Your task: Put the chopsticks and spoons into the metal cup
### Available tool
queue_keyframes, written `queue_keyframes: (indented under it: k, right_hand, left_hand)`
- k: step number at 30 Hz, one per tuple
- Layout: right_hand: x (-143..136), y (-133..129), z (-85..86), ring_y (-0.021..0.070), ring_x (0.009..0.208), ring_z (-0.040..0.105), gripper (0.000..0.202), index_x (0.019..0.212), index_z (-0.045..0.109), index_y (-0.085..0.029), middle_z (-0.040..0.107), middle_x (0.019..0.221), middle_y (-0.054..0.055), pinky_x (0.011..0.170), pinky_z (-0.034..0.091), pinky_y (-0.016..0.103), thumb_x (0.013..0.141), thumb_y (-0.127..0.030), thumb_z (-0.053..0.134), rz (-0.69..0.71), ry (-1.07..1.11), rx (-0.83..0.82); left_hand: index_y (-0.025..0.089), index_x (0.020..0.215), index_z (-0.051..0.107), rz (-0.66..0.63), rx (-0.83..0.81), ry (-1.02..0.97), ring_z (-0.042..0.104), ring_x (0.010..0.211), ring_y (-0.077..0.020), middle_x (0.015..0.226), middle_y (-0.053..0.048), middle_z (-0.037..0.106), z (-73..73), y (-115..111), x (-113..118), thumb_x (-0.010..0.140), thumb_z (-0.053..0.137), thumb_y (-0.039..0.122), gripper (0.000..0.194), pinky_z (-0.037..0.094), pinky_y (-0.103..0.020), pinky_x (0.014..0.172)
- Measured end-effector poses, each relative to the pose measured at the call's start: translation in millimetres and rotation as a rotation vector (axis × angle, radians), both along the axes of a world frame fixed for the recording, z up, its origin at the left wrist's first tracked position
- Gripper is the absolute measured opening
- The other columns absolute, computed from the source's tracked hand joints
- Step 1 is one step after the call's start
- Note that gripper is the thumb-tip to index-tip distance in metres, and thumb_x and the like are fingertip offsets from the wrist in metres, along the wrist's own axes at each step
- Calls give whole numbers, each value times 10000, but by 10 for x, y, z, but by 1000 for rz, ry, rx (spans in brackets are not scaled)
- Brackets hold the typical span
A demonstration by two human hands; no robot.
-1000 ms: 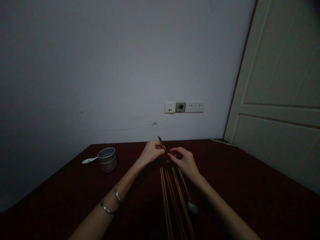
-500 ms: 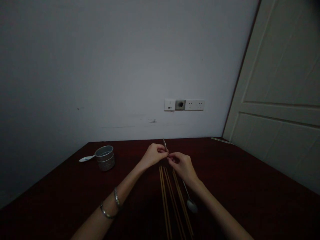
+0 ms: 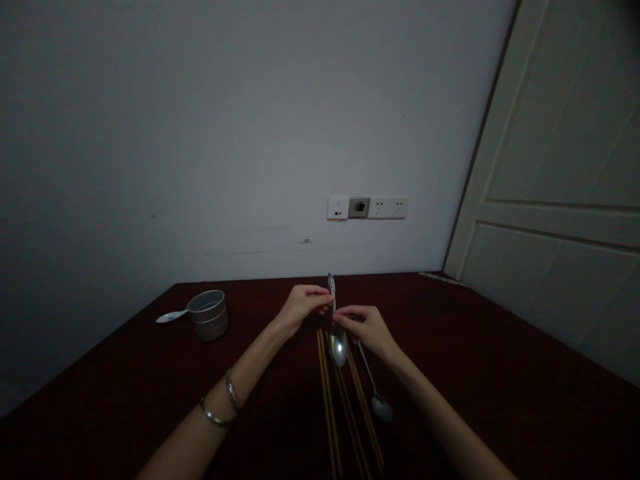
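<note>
A shiny metal spoon [image 3: 338, 348] hangs bowl-down between my hands, its patterned handle pointing up toward the wall. My left hand [image 3: 304, 307] pinches the handle from the left, fairly high up. Lower on the handle, my right hand [image 3: 364, 327] grips it between thumb and fingers. Beneath the bowl lie several wooden chopsticks [image 3: 330, 413], set out in pairs on the dark red table. Just right of them rests a second metal spoon [image 3: 382, 407], its bowl toward me and its handle partly behind my right hand.
A perforated metal cup [image 3: 210, 317] stands on the table [image 3: 125, 373] at the left, with a white spoon [image 3: 171, 317] beside it. Sockets and a switch [image 3: 367, 207] are on the wall behind. A pale panelled door [image 3: 560, 200] borders the right side.
The held spoon has turned so that its bowl now shows below my hands and its handle above. My hands have moved slightly apart along the handle.
</note>
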State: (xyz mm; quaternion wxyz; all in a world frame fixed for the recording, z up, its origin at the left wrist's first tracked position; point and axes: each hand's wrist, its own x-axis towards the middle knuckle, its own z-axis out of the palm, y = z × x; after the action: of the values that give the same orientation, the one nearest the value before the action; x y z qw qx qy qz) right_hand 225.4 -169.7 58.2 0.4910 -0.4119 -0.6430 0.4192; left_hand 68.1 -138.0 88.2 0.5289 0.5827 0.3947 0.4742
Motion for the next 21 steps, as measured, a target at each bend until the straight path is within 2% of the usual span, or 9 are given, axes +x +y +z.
queue_keyframes:
  k: [5,12,21]
  right_hand:
    - [-4,21,-44,71,392,452,328,774,687,-106,651,610,36,353,314,185,615,-391,660,-19,8,-50]
    - [-37,-23,-24,154,590,597,236,722,699,-113,684,659,70,538,435,235,655,-330,635,-138,-97,119]
    - [-10,-75,17,159,573,603,242,699,695,-103,684,647,85,515,427,223,645,-331,631,-197,-145,88]
  left_hand:
    - [92,673,648,15,-2,-29,512,476,-64,565,-12,609,-20,-21,-4,566,724,210,177,408,-198,507]
    - [95,654,654,39,22,-38,481,451,-60,534,-2,595,-91,-44,42,543,736,224,189,377,-198,480]
    - [93,690,658,30,22,-111,518,490,-76,589,-28,629,-158,-55,113,544,754,256,239,416,-210,523]
